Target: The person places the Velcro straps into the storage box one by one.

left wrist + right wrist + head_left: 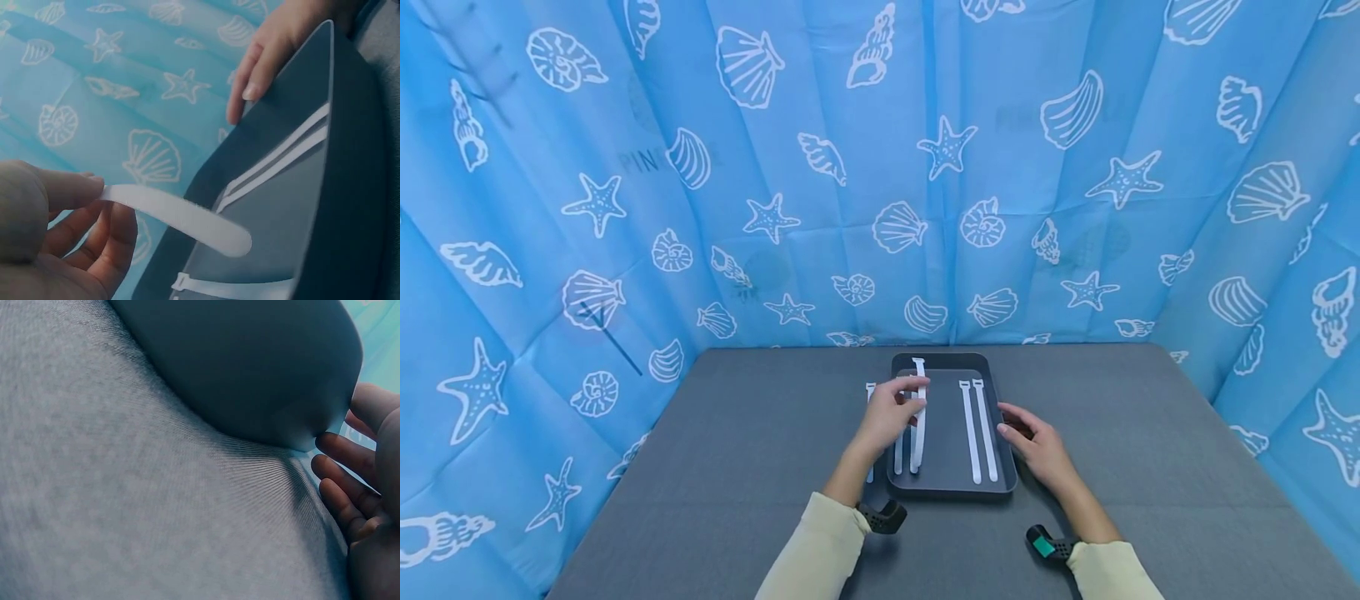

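A dark tray (953, 492) lies mid-table with white straps in it. My left hand (916, 392) pinches one white strap (918, 429) between thumb and fingers over the tray's left half. In the left wrist view that hand (94, 194) holds the strap (187, 219) so its rounded end juts out above the tray (350, 156). Two more straps (978, 433) lie side by side in the right half. My right hand (1009, 423) rests against the tray's right rim, fingers relaxed and holding nothing. The right wrist view shows its fingers (347, 487) beside the tray's outer wall (250, 362).
Another strap (898, 454) lies in the tray beside the held one, and one strap (870, 392) lies on the grey table (737, 467) just left of the tray. Blue seashell-print cloth (880, 167) walls in the table at the back and both sides.
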Available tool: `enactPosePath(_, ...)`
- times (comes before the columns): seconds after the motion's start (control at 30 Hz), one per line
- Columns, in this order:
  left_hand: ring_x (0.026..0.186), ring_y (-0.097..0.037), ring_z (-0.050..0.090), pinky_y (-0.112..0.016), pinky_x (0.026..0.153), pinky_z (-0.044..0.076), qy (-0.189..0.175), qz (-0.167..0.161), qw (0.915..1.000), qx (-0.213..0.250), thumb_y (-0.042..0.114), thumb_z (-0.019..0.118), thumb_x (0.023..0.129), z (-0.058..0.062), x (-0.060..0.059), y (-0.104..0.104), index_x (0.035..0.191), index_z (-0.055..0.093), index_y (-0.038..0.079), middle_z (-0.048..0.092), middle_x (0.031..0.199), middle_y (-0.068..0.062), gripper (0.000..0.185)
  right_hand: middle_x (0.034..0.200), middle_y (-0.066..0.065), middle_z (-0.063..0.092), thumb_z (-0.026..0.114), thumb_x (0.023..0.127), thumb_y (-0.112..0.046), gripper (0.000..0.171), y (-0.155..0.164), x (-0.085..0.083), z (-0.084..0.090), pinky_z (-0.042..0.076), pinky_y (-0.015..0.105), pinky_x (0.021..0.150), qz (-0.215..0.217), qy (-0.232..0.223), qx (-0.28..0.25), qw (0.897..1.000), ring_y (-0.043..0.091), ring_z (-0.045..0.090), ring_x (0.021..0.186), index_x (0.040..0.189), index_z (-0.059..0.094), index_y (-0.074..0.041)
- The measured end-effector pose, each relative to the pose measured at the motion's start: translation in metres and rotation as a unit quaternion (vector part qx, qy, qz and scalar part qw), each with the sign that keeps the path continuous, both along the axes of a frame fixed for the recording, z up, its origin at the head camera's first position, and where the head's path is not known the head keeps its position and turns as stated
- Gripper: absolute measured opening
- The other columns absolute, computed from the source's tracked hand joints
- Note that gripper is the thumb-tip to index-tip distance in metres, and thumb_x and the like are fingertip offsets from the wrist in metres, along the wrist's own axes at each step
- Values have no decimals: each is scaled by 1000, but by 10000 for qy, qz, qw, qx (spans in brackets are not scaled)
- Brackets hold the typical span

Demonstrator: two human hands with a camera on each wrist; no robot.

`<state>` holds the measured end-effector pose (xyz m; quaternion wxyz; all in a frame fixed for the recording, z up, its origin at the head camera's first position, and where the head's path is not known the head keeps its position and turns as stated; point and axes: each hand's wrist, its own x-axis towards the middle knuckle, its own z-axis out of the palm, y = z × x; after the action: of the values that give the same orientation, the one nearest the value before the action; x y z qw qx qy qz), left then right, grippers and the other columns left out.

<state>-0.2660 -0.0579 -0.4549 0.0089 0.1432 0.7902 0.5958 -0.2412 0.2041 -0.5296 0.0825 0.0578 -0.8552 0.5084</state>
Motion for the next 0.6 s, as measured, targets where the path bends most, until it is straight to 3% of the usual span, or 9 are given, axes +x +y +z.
enactPosePath(0.17,69,-16,60,-50,71,55,-54,-63,10000,-27,3,64,92,-5,-1,8,122,67,20,59,107,-3,35,132,19,56,58,99,-18,42,0,1,0,46,52,95,18,41,-11,10000,34,55,116,138,52,-4)
enactPosePath(0.33,68,-15,60,-41,66,56,-108,-41,9998,-161,3,66,91,-11,-3,16,120,67,21,59,106,-6,35,133,19,55,58,99,-19,42,1,1,0,46,52,95,9,-4,-37,10000,34,54,116,138,52,-4)
enactPosePath(0.5,68,-14,62,-41,67,56,-154,-222,9992,-292,3,67,90,-18,-4,23,122,67,16,60,112,-12,34,134,20,54,58,99,-20,42,1,0,1,45,52,96,12,-61,-37,10000,34,53,117,138,52,-4)
enactPosePath(0.6,68,-14,63,-38,66,56,-172,-298,9984,-450,4,69,89,-24,-6,27,122,66,13,61,108,-5,35,134,20,54,58,99,-20,42,0,0,1,45,52,97,-2,-54,-41,10000,34,53,118,138,52,-4)
